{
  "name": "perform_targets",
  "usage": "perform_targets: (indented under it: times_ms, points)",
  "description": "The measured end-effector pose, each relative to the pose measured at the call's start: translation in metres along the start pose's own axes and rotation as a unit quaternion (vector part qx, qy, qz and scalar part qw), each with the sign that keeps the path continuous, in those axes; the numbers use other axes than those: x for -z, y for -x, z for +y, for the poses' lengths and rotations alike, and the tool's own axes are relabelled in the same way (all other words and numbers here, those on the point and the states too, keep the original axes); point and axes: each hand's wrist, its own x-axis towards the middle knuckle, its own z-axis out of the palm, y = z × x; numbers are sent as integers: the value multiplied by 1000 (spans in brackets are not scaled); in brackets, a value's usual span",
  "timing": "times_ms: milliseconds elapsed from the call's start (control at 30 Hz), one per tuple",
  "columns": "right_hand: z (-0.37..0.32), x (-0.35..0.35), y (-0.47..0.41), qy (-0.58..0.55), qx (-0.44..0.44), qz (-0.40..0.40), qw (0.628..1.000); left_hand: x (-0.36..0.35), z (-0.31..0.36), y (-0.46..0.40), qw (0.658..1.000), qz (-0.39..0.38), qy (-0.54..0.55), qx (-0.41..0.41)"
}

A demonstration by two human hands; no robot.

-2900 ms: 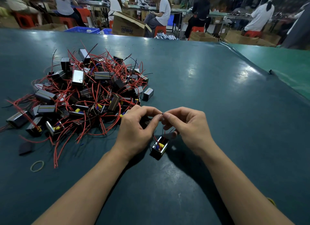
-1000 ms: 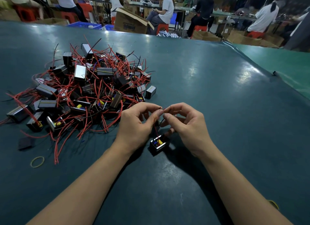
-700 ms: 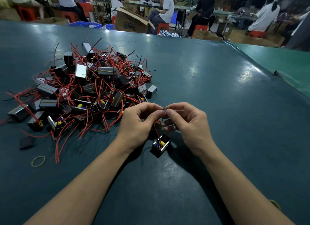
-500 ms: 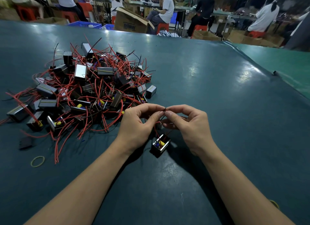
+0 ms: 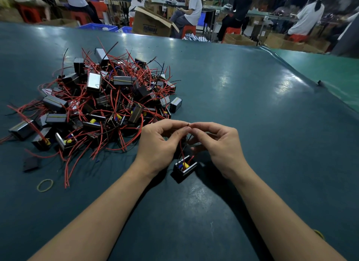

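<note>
A small black box (image 5: 185, 167) with yellow and blue parts inside sits on the teal table (image 5: 242, 109) between my wrists. Thin red and black wires (image 5: 182, 150) rise from it to my fingertips. My left hand (image 5: 158, 144) and my right hand (image 5: 217, 144) meet above the box, each pinching the wire ends between thumb and forefinger, fingertips touching. The ends themselves are mostly hidden by my fingers.
A large heap of similar black boxes tangled in red wires (image 5: 101, 105) lies to the left. A yellow rubber band (image 5: 45, 185) lies near the front left. A cardboard box (image 5: 153, 23) and seated people are beyond the table's far edge.
My fingertips keep working the wire ends together, shifting slightly. The small box has tilted and swung a little below them. The heap is unchanged.
</note>
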Motion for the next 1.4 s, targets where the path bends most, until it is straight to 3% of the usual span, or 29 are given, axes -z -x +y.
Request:
perform_targets:
  times_ms: [200, 433, 700, 833, 1267, 1400]
  points:
    - [2, 0, -2, -4, 6, 12, 1000, 0, 0, 1, 1000, -24, -14, -13]
    - [5, -1, -5, 8, -12, 37, 999, 0, 0, 2, 985, -54, -101, -132]
    - [3, 3, -6, -88, -44, 47, 994, 0, -5, 2, 982, -28, -159, -102]
    - [2, 2, -5, -87, -41, 42, 995, 1, -3, 2, 987, -36, -134, -77]
    - [-3, 5, -4, -68, -50, 14, 996, 2, -5, 2, 975, -33, -182, -126]
    - [-3, 5, -5, -17, -50, 29, 998, 1, -5, 1, 973, -11, -196, -120]
